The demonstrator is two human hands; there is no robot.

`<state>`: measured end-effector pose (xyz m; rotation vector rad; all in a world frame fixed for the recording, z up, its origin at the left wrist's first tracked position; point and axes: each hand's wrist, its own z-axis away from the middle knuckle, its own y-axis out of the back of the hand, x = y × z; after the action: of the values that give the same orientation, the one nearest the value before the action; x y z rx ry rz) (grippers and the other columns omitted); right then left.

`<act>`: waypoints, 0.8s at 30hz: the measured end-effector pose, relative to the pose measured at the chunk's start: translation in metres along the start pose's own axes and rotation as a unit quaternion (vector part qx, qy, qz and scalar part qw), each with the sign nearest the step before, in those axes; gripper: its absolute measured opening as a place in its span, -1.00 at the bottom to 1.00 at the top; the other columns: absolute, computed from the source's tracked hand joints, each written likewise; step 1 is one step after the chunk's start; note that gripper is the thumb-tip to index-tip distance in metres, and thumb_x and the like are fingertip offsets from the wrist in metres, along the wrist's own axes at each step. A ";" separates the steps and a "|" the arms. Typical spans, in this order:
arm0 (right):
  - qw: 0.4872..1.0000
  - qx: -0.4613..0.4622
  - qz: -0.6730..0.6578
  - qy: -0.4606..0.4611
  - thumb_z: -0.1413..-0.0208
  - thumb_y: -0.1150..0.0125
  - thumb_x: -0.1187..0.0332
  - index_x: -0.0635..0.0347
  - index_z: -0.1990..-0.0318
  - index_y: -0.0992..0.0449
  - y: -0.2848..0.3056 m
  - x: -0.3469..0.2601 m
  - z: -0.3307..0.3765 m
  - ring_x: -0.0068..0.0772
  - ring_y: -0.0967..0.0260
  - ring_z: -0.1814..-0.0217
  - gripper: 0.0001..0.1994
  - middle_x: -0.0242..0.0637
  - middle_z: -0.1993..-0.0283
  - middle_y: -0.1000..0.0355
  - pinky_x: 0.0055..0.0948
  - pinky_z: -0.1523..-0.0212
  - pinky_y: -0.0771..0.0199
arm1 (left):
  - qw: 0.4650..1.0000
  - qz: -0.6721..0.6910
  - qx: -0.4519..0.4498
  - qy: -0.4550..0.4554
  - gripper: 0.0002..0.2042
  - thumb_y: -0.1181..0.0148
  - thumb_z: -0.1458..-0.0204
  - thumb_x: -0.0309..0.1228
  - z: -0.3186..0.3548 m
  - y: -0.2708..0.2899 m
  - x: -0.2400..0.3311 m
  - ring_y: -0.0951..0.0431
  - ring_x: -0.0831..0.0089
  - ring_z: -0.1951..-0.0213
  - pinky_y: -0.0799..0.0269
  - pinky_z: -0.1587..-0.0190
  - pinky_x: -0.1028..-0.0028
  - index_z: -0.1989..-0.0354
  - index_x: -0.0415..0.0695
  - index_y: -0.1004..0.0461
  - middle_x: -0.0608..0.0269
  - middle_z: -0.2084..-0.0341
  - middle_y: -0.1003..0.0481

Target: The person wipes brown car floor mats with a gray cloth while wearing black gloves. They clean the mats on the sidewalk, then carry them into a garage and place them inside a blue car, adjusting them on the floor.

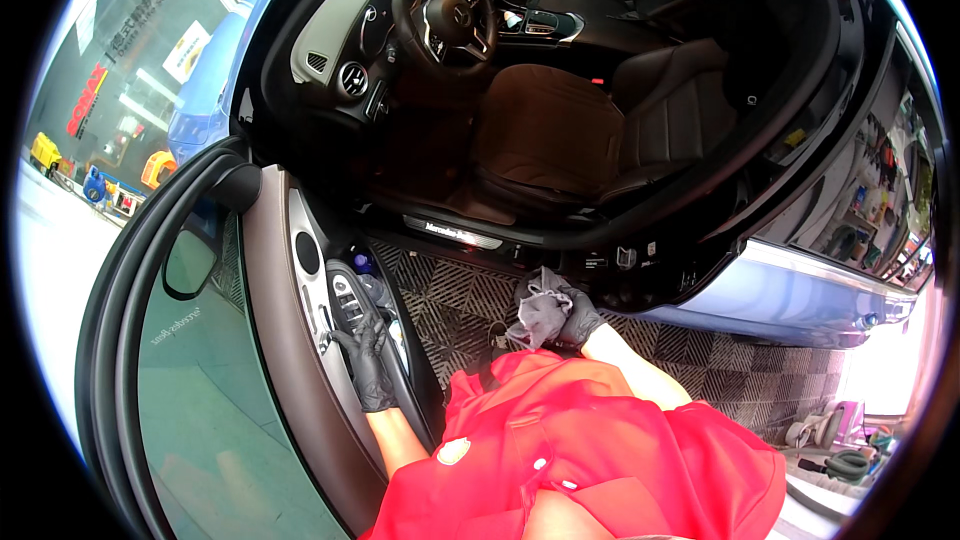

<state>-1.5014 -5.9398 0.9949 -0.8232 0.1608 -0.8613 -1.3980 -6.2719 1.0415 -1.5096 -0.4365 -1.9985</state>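
Observation:
My left hand (368, 368), in a black glove, rests on the inner panel of the open car door (285, 290). Its fingers are stretched out by the window switches (346, 302), and the thumb points toward the silver door handle (325, 328). My right hand (582, 320), also gloved in black, is closed around a crumpled grey cloth (541, 308). That hand hangs above the floor, between the door and the car's sill, with the cloth bunched over its fingers. The folds hide part of the grip.
Ahead lies the car's interior, with a steering wheel (445, 20) and a dark driver's seat (550, 130). The lit sill plate (452, 231) runs along the doorway. Patterned tiles (455, 305) cover the floor. A grey hose (848, 466) and a pink item (850, 422) sit at the lower right.

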 end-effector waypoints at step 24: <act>0.998 -0.063 -0.020 -0.015 -0.07 0.13 0.16 0.17 0.24 -0.47 0.030 -0.008 -0.021 -0.06 -0.37 0.11 -0.68 -0.16 0.19 -0.45 -0.08 -0.03 -0.32 | 1.000 0.017 0.001 -0.005 -0.18 0.11 -0.18 -0.32 -0.004 0.006 -0.006 -0.43 0.29 0.06 -0.34 0.02 0.42 -0.23 -0.06 0.74 0.00 -0.05 -0.30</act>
<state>-1.4976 -5.9349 0.9578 -0.9605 0.1740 -0.8815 -1.3960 -6.2771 1.0344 -1.5170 -0.4143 -1.9633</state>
